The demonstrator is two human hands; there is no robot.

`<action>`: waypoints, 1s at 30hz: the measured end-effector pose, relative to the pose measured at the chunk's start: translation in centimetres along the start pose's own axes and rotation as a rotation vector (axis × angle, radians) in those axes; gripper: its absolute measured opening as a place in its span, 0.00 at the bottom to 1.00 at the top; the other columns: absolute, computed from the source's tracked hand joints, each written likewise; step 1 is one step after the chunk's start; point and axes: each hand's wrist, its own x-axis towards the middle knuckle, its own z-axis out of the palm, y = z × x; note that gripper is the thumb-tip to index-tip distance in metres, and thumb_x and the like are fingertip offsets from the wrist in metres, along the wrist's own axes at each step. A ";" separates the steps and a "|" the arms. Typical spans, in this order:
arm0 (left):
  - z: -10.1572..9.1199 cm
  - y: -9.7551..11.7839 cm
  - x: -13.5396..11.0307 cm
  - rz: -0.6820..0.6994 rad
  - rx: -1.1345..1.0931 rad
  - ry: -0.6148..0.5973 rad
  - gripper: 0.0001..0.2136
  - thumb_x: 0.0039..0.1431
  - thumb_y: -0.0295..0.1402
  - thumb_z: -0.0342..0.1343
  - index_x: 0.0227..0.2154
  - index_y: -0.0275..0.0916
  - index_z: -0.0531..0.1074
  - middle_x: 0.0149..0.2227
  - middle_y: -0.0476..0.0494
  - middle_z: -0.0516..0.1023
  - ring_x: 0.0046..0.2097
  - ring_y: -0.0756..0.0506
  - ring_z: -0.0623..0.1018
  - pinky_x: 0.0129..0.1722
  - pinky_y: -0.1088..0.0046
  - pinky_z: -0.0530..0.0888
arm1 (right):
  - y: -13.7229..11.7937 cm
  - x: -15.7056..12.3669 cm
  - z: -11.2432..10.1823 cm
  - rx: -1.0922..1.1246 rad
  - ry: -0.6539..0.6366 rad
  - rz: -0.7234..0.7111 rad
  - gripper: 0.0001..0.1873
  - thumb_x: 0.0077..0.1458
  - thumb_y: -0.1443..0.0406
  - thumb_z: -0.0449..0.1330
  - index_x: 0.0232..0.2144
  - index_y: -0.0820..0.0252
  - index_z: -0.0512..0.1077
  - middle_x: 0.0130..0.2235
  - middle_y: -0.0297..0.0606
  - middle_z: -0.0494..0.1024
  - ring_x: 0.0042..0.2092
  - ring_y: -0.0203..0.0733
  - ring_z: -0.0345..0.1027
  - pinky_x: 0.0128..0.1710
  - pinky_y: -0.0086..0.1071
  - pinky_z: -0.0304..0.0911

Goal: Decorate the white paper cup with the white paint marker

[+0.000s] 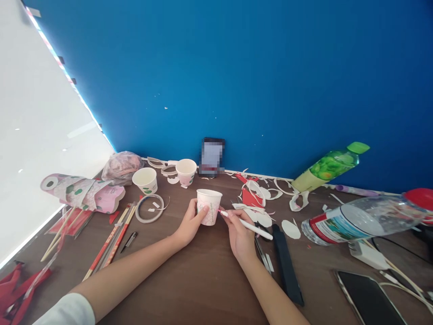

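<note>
My left hand (191, 224) is closed around the left side of a white paper cup (208, 208) with a faint pink print, its thumb across the front. The cup stands nearly upright with its open rim facing up. In my right hand (241, 237) is a white marker (252, 225), gripped like a pen. Its pink tip points at the cup's right side; whether it touches the wall I cannot tell. Two more paper cups stand behind to the left, one with green leaves (145, 180) and one with a pink print (186, 171).
Paper scraps (260, 203) litter the table's back. A clear bottle (355, 221), green bottle (324, 167) and phone (368, 298) are at right. A tape roll (149, 221), chopsticks (111, 239), black pen (129, 242) and stacked cups (84, 193) lie left. A screen (211, 157) leans on the blue wall.
</note>
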 end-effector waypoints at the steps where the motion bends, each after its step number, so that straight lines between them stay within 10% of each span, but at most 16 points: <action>1: 0.0 0.0 0.0 -0.004 -0.005 0.003 0.25 0.51 0.54 0.55 0.40 0.38 0.62 0.46 0.38 0.74 0.52 0.38 0.71 0.51 0.60 0.67 | 0.0 0.1 -0.1 -0.003 0.007 -0.002 0.12 0.40 0.60 0.70 0.18 0.56 0.71 0.23 0.29 0.75 0.33 0.41 0.74 0.47 0.43 0.66; 30: -0.1 -0.8 0.6 -0.042 -0.117 0.051 0.27 0.51 0.56 0.55 0.43 0.38 0.64 0.46 0.37 0.73 0.53 0.37 0.71 0.53 0.61 0.67 | -0.1 1.6 0.6 -0.621 0.092 -0.277 0.19 0.50 0.47 0.58 0.24 0.55 0.72 0.22 0.32 0.75 0.29 0.44 0.68 0.34 0.35 0.61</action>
